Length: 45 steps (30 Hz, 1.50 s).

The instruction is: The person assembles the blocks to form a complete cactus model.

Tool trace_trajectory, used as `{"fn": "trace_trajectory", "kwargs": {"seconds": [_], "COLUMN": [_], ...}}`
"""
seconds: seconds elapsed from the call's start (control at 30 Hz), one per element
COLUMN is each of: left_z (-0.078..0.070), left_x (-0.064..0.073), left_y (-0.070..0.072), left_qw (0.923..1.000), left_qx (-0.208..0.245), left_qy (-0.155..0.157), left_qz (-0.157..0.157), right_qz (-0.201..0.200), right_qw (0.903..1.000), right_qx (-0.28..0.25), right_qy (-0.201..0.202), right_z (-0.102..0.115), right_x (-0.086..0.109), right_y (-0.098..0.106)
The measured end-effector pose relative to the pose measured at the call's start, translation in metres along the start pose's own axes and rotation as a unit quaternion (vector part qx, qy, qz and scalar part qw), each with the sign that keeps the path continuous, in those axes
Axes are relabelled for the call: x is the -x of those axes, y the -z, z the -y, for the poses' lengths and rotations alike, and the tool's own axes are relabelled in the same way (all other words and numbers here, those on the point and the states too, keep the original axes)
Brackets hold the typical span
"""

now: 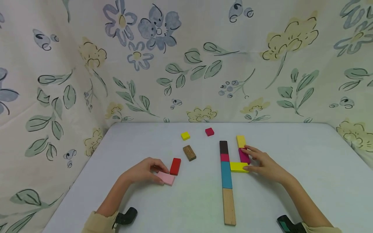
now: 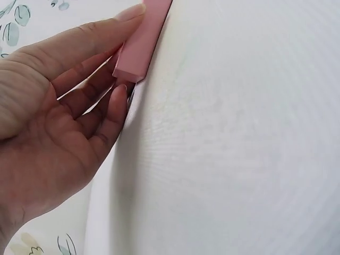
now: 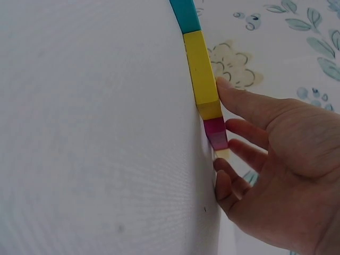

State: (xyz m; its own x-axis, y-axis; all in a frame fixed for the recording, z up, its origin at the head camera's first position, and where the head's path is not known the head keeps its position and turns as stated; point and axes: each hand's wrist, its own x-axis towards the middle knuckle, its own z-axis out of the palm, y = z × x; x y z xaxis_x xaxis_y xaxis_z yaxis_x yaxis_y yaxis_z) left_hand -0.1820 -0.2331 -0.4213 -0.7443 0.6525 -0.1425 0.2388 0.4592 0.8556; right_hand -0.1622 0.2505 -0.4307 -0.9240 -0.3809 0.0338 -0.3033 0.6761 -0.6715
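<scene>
In the head view my left hand (image 1: 145,171) pinches a pink block (image 1: 166,178) between thumb and fingers, and the same pink block (image 2: 141,45) shows close up in the left wrist view. A red block (image 1: 175,166) lies right beside it. My right hand (image 1: 268,166) has its thumb against the end of a yellow block (image 1: 238,167) and its fingertips at a magenta block (image 1: 244,156). The yellow block extends sideways from a blue block (image 1: 226,174). Another yellow block (image 1: 241,141) continues beyond the magenta one.
The blue block belongs to a straight row with a dark brown block (image 1: 223,147), a small pinkish-red block (image 1: 224,157) and a long wooden block (image 1: 229,207). Farther back lie a brown block (image 1: 189,153), a yellow cube (image 1: 185,136) and a red cube (image 1: 209,131) on the white table (image 1: 140,139).
</scene>
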Motion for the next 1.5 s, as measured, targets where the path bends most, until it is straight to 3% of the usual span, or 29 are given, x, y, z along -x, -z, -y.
{"fn": "trace_trajectory", "kwargs": {"seconds": [0.23, 0.4, 0.63, 0.97, 1.2, 1.5], "left_z": [-0.005, -0.008, -0.012, -0.029, -0.044, -0.055], "left_x": [0.000, 0.002, 0.003, -0.013, -0.033, -0.063], "left_y": [0.001, 0.002, 0.005, 0.003, -0.007, -0.022], "left_qw": [0.9996, 0.9983, 0.9981, 0.9988, 0.9957, 0.9916], "left_qx": [-0.027, -0.056, -0.056, 0.008, 0.063, 0.115], "left_qy": [-0.003, 0.014, 0.015, 0.002, -0.010, -0.011], "left_qz": [0.007, -0.009, -0.019, -0.047, -0.067, -0.057], "right_qz": [0.002, 0.000, 0.001, 0.002, 0.004, 0.005], "right_qw": [1.0000, 1.0000, 1.0000, 1.0000, 1.0000, 1.0000], "right_qx": [0.001, -0.002, 0.002, 0.000, 0.001, -0.002], "right_qy": [0.003, 0.003, -0.001, -0.001, -0.006, -0.003], "right_z": [0.002, 0.003, 0.004, 0.002, 0.001, 0.003], "right_x": [0.000, 0.000, 0.000, 0.000, 0.001, 0.001], "right_y": [0.000, 0.000, 0.001, 0.001, 0.001, 0.002]}}
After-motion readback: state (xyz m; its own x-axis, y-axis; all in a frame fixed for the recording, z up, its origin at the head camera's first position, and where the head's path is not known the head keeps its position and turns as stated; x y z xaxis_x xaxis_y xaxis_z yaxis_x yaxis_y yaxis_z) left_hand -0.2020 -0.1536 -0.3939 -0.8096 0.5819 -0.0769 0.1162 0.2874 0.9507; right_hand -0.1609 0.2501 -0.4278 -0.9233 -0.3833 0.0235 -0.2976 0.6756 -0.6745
